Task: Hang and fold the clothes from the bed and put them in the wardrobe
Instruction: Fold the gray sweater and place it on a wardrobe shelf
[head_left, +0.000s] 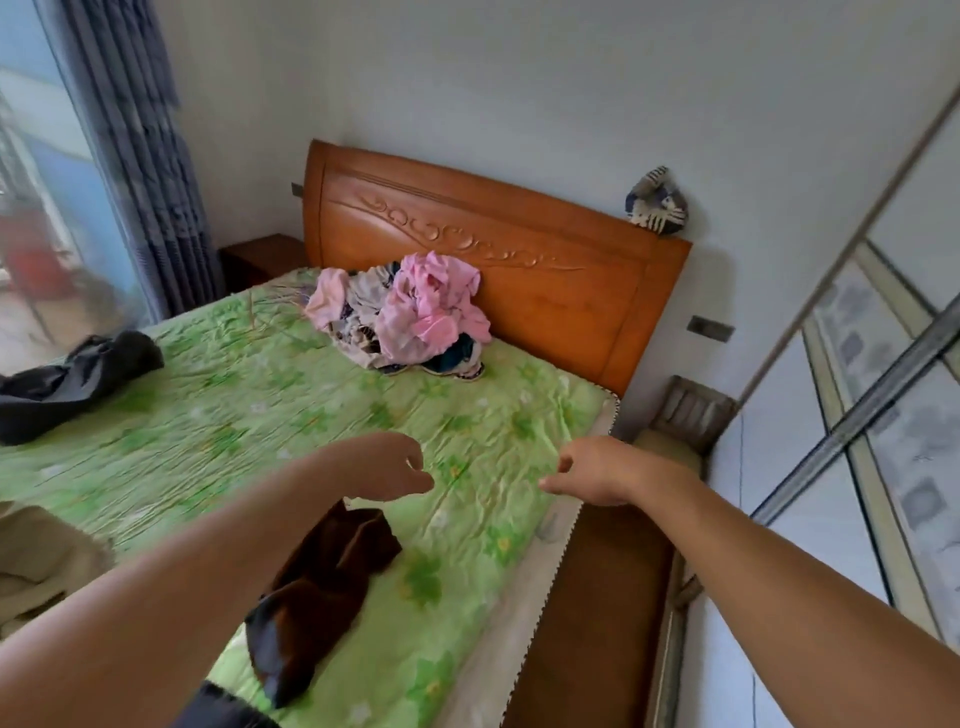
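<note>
Four lots of clothing lie on the bed (311, 415): a tangled pink heap (415, 312) against the headboard (545, 291), a dark grey garment (67, 384) at the far left edge, a beige piece (36, 561) at the near left, and a brown garment (322, 587) crumpled just below the person's arms. The left hand (395, 467) and the right hand (597, 473) both reach out over the sheet, fingers loosely curled, holding nothing. The brown garment sits nearest, almost under the left wrist.

All of it looks soft and light, and would sag and trail if lifted by one corner. The brown garment seems thicker, perhaps velvety, so it should not slip from a pinch. I would take it by a hem or waistband with both hands and shake it flat. The pink heap is knotted together, so it is best lifted from the top layer. The wardrobe (883, 415) stands close on the right.
</note>
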